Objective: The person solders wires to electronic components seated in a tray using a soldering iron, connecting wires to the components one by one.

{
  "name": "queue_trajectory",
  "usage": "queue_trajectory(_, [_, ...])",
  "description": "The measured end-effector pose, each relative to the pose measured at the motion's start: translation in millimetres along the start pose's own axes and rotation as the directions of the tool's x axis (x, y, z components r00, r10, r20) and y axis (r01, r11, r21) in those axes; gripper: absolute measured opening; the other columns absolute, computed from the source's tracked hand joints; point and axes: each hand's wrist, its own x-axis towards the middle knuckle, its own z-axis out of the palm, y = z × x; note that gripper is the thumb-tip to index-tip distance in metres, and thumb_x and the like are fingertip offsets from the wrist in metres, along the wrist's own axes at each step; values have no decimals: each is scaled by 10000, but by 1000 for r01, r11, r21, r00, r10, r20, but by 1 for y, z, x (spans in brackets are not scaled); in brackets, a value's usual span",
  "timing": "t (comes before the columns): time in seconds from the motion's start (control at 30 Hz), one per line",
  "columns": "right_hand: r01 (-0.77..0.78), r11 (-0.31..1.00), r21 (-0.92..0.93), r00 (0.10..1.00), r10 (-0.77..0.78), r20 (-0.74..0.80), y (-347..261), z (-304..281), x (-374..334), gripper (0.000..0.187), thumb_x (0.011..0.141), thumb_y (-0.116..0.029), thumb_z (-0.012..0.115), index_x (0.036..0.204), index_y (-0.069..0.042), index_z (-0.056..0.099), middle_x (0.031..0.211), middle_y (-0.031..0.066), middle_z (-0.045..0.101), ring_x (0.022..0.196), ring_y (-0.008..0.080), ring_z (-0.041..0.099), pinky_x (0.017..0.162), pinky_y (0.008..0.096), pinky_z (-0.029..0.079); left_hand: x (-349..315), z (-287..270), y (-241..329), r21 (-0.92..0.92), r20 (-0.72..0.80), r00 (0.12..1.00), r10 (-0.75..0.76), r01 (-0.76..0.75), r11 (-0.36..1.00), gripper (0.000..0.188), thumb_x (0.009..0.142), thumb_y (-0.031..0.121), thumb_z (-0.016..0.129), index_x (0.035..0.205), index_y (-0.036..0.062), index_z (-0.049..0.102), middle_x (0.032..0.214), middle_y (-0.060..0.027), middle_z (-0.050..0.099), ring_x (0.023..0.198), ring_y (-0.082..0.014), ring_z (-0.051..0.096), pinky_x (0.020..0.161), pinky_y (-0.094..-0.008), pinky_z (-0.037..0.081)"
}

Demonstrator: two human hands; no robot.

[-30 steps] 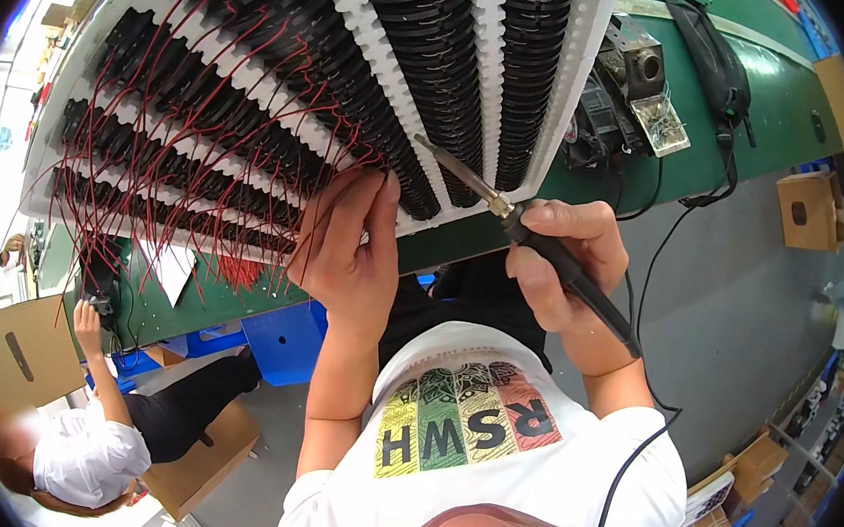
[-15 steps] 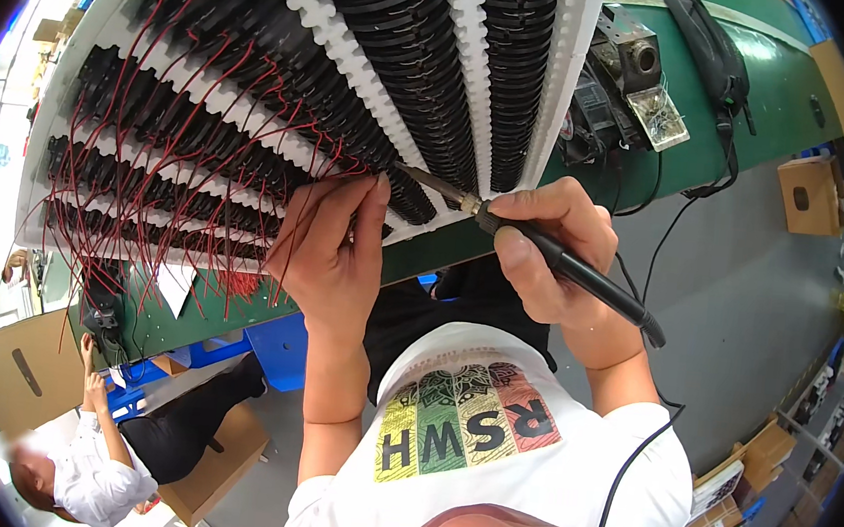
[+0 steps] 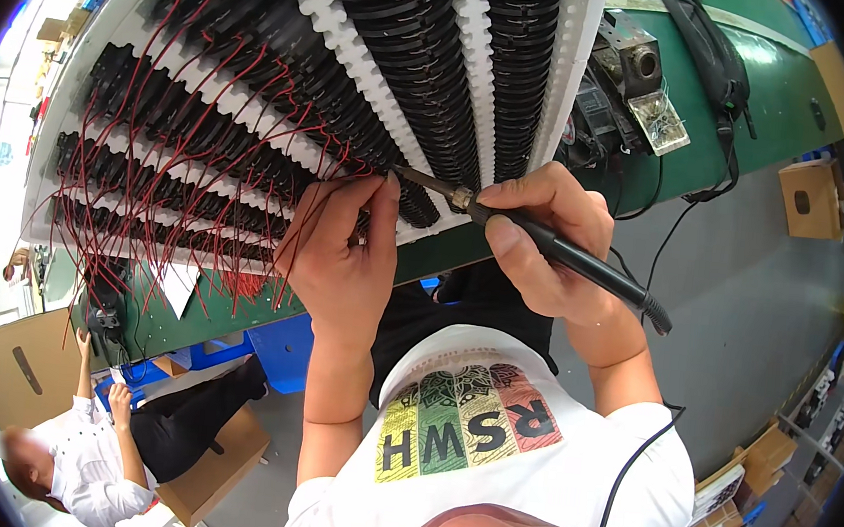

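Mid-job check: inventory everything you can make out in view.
Green table: one, green, beneath tray
White ribbed tray: one, white, upper left to centre
Round black parts: many, black, in rows inside tray
Thin red wires: many, red, over tray's left
Black-handled soldering iron: one, black, metal tip, centre
Boxy metal device: one, grey, on table, upper right
Square metal dish: one, pale, beside device
Black bag-like item with strap: one, black, upper right
Brown cardboard boxes: several, brown, right and lower left
Co-worker: one, white top, lower left
Left hand: one, bare, at wires
Right hand: one, bare, around iron
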Motion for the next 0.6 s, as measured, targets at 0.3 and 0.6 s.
queue_trajectory(0.3, [26,995,-101,998,-21,51,-23,-5,4,149,759,-18,642,905,12,649,535,-5,547,421,89,387,437,208,323,-3,-3,10,1,-7,1000,-29,29,1000,67,799,16,766,858,1,739,762,-28,672,549,-112,459,503,-237,347])
queue_trajectory(0.6, [-16,989,149,994,32,-108,-19,-23,-22,163,815,-12,603,972,17,631,573,-33,528,454,45,354,454,188,279,-5,0,18,-14,-20,1000,12,-12,1000,68,796,22,771,853,-1,740,760,-31,674,548,-117,467,507,-237,360])
